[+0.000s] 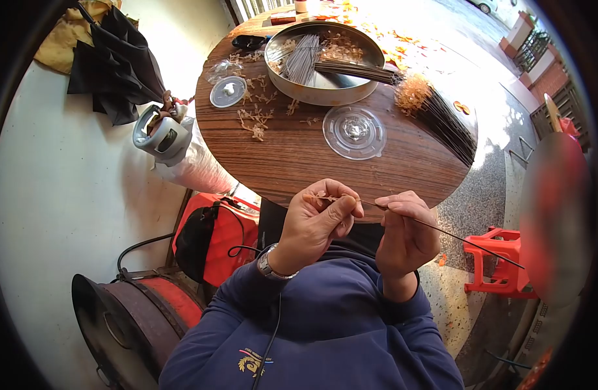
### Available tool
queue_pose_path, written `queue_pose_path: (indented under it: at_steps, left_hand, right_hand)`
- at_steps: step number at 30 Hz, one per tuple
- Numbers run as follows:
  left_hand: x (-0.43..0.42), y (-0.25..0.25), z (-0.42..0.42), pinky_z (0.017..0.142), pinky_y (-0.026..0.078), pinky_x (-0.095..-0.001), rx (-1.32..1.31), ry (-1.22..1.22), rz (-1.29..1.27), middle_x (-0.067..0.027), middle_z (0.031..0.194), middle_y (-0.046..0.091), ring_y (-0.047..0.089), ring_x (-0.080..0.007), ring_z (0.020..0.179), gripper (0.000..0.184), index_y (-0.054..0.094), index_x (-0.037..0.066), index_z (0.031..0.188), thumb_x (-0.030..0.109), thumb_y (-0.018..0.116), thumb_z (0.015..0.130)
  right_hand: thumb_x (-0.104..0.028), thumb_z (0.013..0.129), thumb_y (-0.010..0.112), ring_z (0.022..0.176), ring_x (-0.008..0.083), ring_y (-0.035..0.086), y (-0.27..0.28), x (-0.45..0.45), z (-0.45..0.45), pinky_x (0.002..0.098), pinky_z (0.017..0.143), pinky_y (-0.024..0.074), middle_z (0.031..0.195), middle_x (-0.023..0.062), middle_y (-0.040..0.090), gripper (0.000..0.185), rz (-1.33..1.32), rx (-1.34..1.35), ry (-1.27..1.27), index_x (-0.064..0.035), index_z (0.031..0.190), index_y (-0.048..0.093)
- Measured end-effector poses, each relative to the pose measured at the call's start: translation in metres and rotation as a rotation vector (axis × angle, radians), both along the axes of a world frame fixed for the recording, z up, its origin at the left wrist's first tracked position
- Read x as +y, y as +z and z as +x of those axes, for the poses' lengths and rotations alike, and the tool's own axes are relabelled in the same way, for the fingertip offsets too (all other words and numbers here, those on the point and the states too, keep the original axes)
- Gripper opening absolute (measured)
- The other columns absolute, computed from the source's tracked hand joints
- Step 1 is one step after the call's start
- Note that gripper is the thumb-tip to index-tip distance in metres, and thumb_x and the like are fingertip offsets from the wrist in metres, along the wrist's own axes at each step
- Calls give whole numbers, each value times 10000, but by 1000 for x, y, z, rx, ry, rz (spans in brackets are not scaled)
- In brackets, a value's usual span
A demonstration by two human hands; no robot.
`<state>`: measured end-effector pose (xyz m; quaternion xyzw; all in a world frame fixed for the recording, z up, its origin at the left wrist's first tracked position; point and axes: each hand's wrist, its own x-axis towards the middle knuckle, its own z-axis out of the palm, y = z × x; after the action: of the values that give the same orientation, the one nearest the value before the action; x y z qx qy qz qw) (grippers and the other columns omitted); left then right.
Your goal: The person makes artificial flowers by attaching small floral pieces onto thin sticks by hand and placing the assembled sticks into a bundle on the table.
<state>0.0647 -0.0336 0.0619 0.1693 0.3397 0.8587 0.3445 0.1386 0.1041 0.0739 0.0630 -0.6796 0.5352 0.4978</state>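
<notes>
Just past the near edge of the table, my left hand [308, 227] pinches a small pale peach, petal-like sprig [321, 196] between thumb and fingers. My right hand [409, 231] grips a long thin dark stem [471, 247], which slants down to the right. The stem's upper end reaches the left fingertips; whether it joins the sprig is hidden there. Beyond the hands, a clear plastic lid [354, 133] lies on the wooden table [266, 166]. Loose pale sprigs [255, 123] are scattered to its left.
A round metal tin [331, 96] holds pale wires [303, 62] and peach pieces. Dark stems with peach heads [412, 94] lie at the table's right. A smaller lid [228, 91] sits left. Below are a red stool [497, 260], gas cylinder [165, 140] and dark drum [117, 325].
</notes>
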Motion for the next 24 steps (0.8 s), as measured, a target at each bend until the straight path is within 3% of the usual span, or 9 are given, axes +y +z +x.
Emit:
queue_pose_path:
  at_steps: [2, 5, 10, 13, 19, 24]
  left_hand:
    - [1, 1, 0, 539, 403, -209, 29, 36, -51, -123, 896, 669, 495, -66, 604, 138, 590, -10, 1064, 118, 604, 1015]
    - [2, 0, 1, 538, 406, -204, 70, 79, -125, -109, 882, 668, 497, -64, 601, 145, 588, -11, 1051, 127, 610, 1014]
    - [6, -1, 2, 541, 414, -202, 85, 90, -150, -94, 879, 665, 506, -63, 608, 145, 587, -8, 1044, 133, 609, 1017]
    - [8, -4, 3, 554, 430, -205, 77, 90, -144, -90, 878, 665, 519, -66, 618, 140, 587, -5, 1042, 131, 607, 1018]
    - [11, -7, 5, 554, 440, -181, 95, 143, -152, -38, 828, 675, 546, -41, 620, 168, 611, -6, 1051, 156, 633, 1011]
    - [13, -12, 4, 558, 440, -177, 91, 160, -175, -38, 823, 668, 538, -37, 618, 152, 612, -6, 1055, 139, 625, 1013]
  right_hand:
    - [147, 835, 642, 756, 229, 676, 1, 1, -1, 282, 641, 506, 872, 168, 696, 160, -52, -17, 2, 44, 956, 621]
    - [131, 858, 616, 758, 193, 649, 3, 7, -2, 262, 648, 492, 863, 160, 680, 130, 72, -92, -63, 53, 963, 616]
    - [47, 940, 573, 720, 115, 568, -9, 2, -4, 222, 645, 454, 878, 126, 634, 37, -212, -141, 30, 51, 945, 609]
    - [35, 963, 549, 663, 89, 551, -17, 0, -6, 198, 601, 439, 870, 110, 610, 43, -241, -119, 44, 51, 957, 589]
    - [47, 980, 514, 592, 74, 588, -22, -8, -15, 180, 538, 485, 848, 103, 586, 42, -295, -76, 86, 61, 986, 554]
    - [58, 981, 511, 663, 105, 652, -25, -8, -17, 205, 590, 535, 855, 108, 597, 47, -269, -89, 85, 67, 973, 556]
